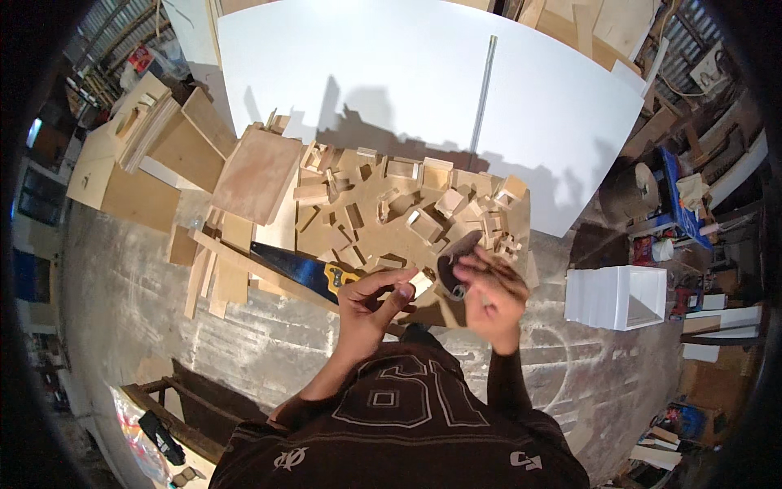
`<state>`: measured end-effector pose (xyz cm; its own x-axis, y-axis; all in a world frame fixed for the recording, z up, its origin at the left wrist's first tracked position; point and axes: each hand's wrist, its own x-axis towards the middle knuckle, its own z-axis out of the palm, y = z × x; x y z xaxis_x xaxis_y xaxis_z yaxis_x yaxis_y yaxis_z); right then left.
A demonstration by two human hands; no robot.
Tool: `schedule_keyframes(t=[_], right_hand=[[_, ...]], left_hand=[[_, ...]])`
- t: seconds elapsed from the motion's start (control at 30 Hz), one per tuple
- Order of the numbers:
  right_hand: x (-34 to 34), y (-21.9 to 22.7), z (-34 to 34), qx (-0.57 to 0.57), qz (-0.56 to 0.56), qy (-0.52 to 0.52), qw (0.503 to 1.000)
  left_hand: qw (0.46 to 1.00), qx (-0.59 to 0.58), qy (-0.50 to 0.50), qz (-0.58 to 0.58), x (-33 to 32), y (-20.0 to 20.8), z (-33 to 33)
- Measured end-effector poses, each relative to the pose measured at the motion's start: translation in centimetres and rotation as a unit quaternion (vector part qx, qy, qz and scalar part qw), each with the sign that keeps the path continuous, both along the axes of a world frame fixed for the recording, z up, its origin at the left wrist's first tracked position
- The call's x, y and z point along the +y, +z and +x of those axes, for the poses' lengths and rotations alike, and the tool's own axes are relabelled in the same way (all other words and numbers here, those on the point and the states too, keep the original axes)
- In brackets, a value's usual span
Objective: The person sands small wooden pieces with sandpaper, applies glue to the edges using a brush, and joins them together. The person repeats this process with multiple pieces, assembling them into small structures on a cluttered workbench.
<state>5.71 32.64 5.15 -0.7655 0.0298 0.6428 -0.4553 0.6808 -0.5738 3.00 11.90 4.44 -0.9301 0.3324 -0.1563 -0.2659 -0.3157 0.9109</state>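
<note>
My left hand (371,306) is closed in a pinch on a small pale wooden piece (421,283), held over the near edge of the work table. Just to its right, my right hand (495,297) grips a dark, thin, curved piece (450,267) that looks like sandpaper; motion smears those fingers a little. A narrow gap seems to part the sandpaper from the wood. Behind my left hand lies a handsaw (301,270) with a dark blade and a yellow-and-black handle. Several small wooden blocks and box-like pieces (425,226) are scattered across the table beyond both hands.
A flat wooden panel (257,177) lies at the table's left, above long wood strips (213,281). A large white board (423,81) stands behind, with a metal rule (486,94) on it. To the right, a white open box (615,298) sits on the concrete floor (554,359).
</note>
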Motion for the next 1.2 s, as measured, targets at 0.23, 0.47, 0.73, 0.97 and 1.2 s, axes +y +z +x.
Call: schedule_keyframes(t=[0.23,0.47,0.73,0.97,1.2], right_hand=[[-2.8,-0.2,0.4,-0.019,-0.006,-0.015,1.000],[-3.6,-0.1,-0.3,0.003,0.060,-0.071,0.996],[-3.0,1.7,-1.4,-0.082,0.206,-0.096,0.970],[-6.3,1.9,-0.8,-0.091,0.110,-0.003,0.990],[-5.1,1.1,-0.8,-0.128,0.118,-0.104,0.979]], left_hand=[[0.984,0.168,-0.025,-0.047,-1.0,0.9,-2.2],[0.983,0.166,-0.058,-0.044,-1.5,2.1,-3.3],[0.975,0.125,-0.117,-0.139,-4.0,1.5,-5.3],[0.970,0.168,-0.015,-0.173,-4.0,2.2,-5.1],[0.913,0.360,0.029,-0.189,-4.5,-0.2,-5.0]])
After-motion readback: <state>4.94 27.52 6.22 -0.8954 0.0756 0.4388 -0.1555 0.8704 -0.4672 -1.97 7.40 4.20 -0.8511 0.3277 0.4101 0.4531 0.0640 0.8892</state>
